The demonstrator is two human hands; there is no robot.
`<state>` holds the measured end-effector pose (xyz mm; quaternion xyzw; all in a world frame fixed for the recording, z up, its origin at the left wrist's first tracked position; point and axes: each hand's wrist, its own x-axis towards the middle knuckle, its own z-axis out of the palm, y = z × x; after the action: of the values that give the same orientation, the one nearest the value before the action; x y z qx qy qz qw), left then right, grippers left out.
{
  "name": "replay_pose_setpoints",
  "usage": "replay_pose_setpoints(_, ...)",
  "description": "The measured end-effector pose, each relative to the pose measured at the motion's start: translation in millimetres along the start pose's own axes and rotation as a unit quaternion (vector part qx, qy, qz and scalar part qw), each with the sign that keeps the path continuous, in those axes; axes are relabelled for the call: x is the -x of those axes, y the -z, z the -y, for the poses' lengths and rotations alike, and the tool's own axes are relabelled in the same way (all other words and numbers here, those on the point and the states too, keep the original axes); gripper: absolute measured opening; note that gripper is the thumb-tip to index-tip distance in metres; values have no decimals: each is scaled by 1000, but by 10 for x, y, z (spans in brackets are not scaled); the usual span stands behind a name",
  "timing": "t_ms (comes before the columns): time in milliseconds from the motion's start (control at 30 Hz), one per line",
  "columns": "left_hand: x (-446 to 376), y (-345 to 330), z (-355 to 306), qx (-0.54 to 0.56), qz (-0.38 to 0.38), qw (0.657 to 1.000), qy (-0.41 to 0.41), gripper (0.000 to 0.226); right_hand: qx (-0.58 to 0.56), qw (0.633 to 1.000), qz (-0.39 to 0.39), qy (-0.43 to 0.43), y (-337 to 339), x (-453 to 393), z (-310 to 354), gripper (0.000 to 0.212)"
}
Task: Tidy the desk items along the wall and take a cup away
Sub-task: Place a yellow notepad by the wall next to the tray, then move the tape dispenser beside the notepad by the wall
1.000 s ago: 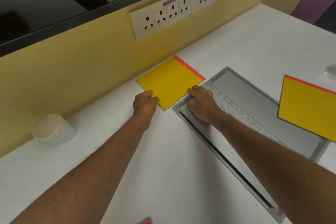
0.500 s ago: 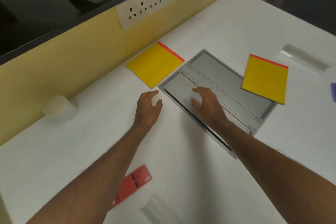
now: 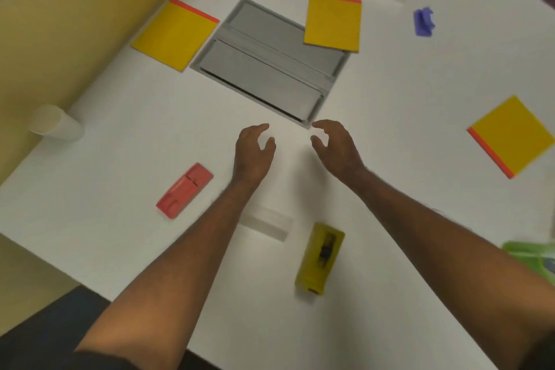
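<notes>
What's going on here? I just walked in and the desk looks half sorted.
A person is tidying a white desk with bare hands. Right now both the left hand and the right hand hover over the desk, fingers loosely curled, holding nothing. One yellow pad lies beside the wall; another overlaps the grey cable hatch; a third lies off to the right. The paper cup stands by the wall, not yet taken.

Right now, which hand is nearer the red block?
Left. The left hand hovers just right of the red block; the right hand is farther right, beyond the left.
</notes>
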<state>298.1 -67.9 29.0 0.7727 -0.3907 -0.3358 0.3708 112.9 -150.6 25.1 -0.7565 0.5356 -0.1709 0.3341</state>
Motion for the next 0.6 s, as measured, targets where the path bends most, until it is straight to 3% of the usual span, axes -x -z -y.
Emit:
replay_pose_setpoints(333,1464,-578,0,28,49,998,17,37,-117,982,-20,-146,96,1490,-432,34)
replay_pose_setpoints(600,2505,-817,406,9,47,996,74,41,-166,966,7,-200,4,2232,-569,40)
